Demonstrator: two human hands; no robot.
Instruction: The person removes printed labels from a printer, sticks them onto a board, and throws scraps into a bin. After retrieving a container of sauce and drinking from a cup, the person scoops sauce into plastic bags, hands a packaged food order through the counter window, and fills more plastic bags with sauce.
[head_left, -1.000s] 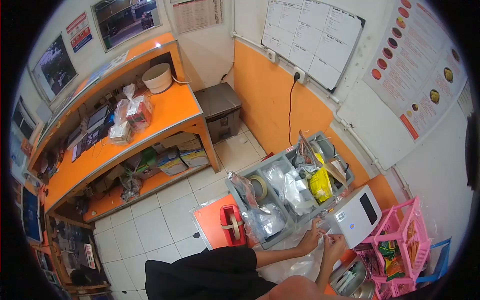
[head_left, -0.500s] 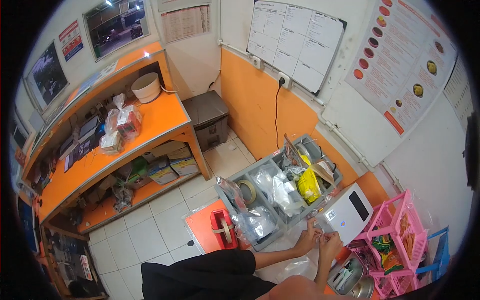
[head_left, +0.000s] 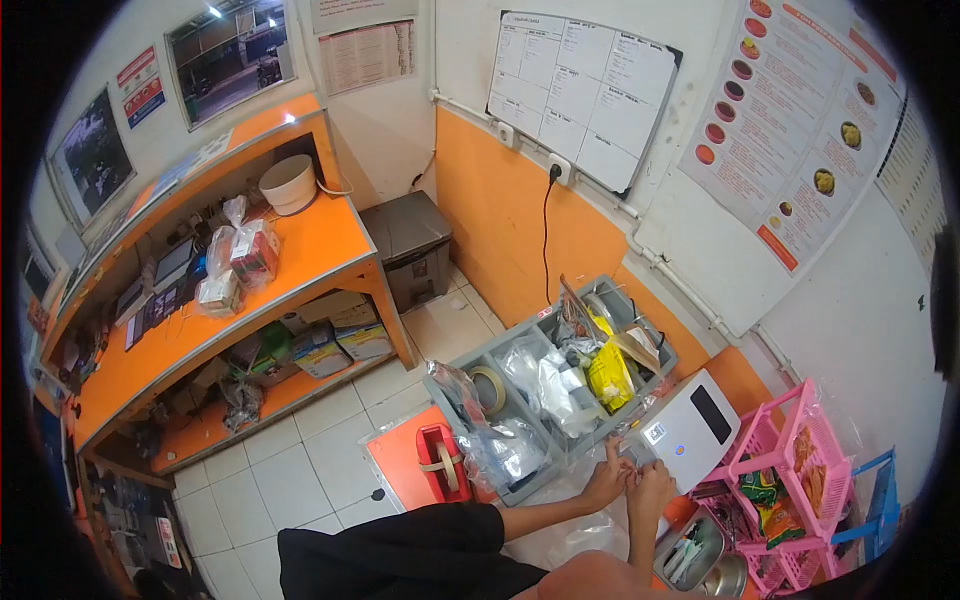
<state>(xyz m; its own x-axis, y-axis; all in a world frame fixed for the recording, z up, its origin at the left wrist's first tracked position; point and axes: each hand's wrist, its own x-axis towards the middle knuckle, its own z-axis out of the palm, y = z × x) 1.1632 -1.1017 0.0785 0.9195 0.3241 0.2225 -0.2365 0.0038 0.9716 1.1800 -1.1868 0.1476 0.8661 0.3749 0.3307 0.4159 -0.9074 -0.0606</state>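
Note:
Close together, my left hand (head_left: 606, 478) and my right hand (head_left: 650, 490) meet just left of a white device (head_left: 690, 425) with a dark panel. The fingers of both are bent and pinched on something small that I cannot make out. Beneath them lies clear plastic (head_left: 570, 535). A grey divided bin (head_left: 515, 490) stands just beyond, holding plastic bags, a tape roll (head_left: 486, 389) and a yellow packet (head_left: 610, 377).
A red tape dispenser (head_left: 441, 464) sits left of the bin. Pink baskets (head_left: 790, 465) with packets and a metal tray (head_left: 693, 550) are at the right. An orange counter (head_left: 325, 240) holds bagged boxes (head_left: 254, 252). A black cord (head_left: 548, 240) hangs along the wall.
The view has shifted, so the room's contents appear further left. My hands remain together beside the white device, with small changes in finger position.

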